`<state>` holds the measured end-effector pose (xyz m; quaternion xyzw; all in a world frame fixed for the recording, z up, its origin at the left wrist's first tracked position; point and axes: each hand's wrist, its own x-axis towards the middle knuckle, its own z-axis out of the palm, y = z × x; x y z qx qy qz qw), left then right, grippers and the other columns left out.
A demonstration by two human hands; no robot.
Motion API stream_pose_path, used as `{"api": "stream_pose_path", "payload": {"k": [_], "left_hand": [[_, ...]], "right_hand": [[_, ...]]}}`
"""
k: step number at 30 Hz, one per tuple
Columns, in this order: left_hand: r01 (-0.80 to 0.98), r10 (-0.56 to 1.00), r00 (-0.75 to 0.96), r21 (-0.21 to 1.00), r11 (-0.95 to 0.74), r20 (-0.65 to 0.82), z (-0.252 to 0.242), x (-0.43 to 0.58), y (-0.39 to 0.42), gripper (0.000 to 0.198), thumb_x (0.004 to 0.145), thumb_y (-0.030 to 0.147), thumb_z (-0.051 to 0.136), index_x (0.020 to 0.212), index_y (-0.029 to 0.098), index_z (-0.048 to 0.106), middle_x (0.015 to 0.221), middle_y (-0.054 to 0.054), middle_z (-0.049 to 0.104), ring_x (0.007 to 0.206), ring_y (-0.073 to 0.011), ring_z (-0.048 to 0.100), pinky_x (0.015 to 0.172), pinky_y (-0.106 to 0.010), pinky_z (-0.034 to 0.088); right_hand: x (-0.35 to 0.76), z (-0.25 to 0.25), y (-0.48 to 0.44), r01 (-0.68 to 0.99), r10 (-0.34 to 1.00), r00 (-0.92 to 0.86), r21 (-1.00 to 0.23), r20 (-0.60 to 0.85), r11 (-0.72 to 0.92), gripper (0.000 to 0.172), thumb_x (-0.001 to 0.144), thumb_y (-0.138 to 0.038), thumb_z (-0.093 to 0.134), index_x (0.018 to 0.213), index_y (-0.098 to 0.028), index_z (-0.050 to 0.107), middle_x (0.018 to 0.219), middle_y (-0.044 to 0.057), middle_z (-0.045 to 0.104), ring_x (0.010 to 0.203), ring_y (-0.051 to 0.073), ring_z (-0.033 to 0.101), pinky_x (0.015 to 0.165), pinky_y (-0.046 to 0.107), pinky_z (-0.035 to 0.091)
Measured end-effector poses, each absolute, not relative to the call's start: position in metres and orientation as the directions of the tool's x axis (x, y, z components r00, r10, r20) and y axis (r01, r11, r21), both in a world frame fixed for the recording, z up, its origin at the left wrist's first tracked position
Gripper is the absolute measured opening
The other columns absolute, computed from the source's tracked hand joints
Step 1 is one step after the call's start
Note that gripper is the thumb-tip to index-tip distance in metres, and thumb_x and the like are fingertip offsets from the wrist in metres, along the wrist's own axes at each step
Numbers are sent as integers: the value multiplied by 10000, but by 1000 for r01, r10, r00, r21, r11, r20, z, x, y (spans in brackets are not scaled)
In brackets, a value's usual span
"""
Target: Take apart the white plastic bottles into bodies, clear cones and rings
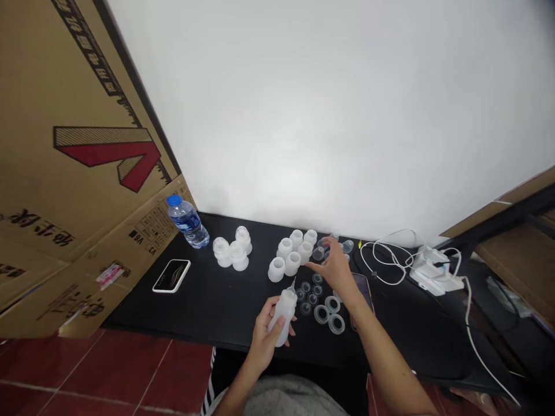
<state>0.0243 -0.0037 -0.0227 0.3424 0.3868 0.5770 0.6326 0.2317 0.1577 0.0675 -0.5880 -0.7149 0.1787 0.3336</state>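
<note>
My left hand [265, 335] is wrapped round a translucent white bottle [284, 318], held tilted near the table's front edge, with a thin pointed tip at its top. My right hand [333, 267] reaches over the clear caps [318, 253] at the back, thumb and fingers apart; whether its fingertips touch a cap is hidden. Several open white bottles [292, 263] stand left of it. Small dark-looking rings [312, 299] and larger clear rings [336, 324] lie in front of it. Three white bottles with clear tops [238, 255] stand further left.
On the black table [203, 300] are a water bottle [187, 224] and a white phone [171, 275] at the left. Another phone [363, 289] lies under my right forearm. A white power strip [433, 271] with cables is at the right. Cardboard [87, 190] borders the left side.
</note>
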Motion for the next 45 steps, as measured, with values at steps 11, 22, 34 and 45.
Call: {"api": "stream_pose_path", "payload": {"k": [11,22,34,45], "left_hand": [[-459,997,40,885,81,-70,-27,24,-2,602,942,644,773,1326,213,602,963,-97,777,653,-187,729,450,-216,548],[-362,999,-22,932,37,-48,-25,22,-4,604,957,605,769,1385,203,629,1097,-119,785,747,-209,761,525,-253,601],[217,945,13,922,-322,327,-7,18,-7,476,816,360,940,1263,249,820,1103,-102,824,954,-273,779,843,-372,654],[-381,775,546,730,568,-318,-19,14,-12,793,915,859,610,876,79,748,626,-109,733,386,-158,606,307,-208,402]], "right_hand": [[227,84,210,593,943,-319,-796,-93,122,1232,710,-115,934,1720,-175,230,1175,144,775,719,208,773,656,345,641],[222,89,180,553,975,-163,-805,148,214,857,845,-252,828,1607,-208,439,1586,251,540,729,173,744,700,376,658],[197,47,11,473,999,-33,-881,-7,9,399,1017,-582,657,835,-232,598,580,-52,528,525,145,479,530,273,326],[250,78,15,194,870,-490,-967,49,164,600,966,-373,799,1522,-329,578,1369,90,721,934,204,717,762,306,595]]}}
